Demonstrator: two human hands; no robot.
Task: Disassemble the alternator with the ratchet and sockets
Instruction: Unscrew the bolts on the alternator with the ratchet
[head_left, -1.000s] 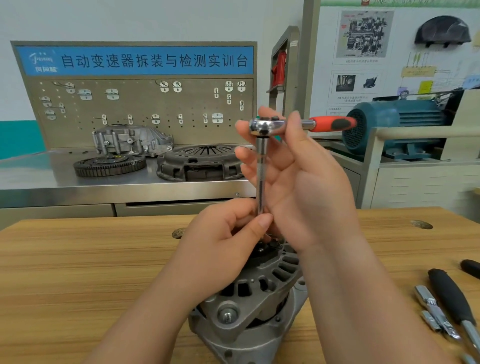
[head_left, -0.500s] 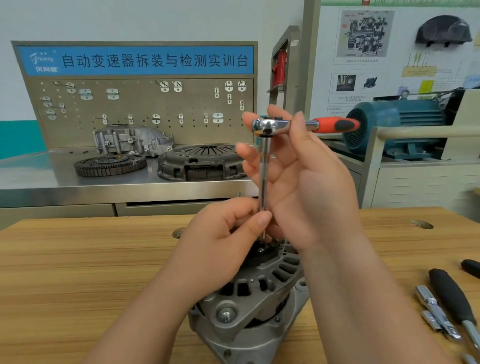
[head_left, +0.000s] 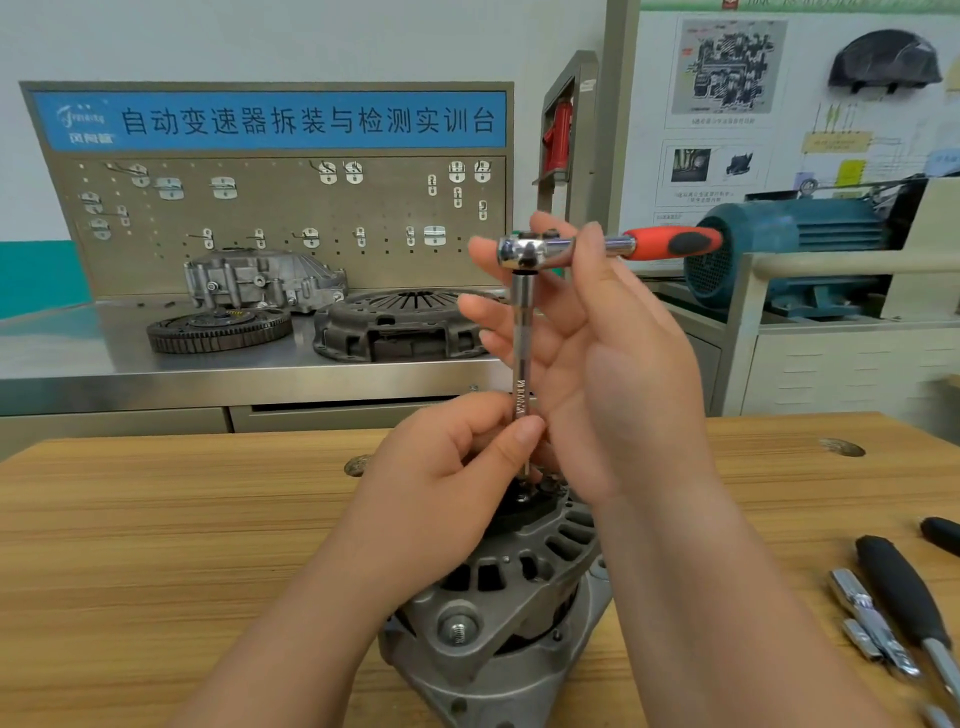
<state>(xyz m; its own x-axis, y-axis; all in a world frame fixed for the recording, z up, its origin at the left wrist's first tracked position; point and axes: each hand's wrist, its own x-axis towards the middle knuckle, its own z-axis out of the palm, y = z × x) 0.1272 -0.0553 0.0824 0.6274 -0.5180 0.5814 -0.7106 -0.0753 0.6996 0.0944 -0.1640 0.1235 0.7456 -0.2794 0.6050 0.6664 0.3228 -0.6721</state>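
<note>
Pinching extension bar (head_left: 522, 332) with left hand (head_left: 441, 493) above alternator (head_left: 519, 597), lower centre; gripping ratchet (head_left: 524, 250) head with curled right hand (head_left: 623, 374) fingers.

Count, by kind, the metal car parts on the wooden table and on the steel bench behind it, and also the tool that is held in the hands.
Grey cast-metal alternator: 1
Dark toothed flywheel ring: 1
Dark round clutch cover: 1
Silver cast aluminium housing: 1
Chrome ratchet with red handle and long extension bar: 1
Total: 5
</note>
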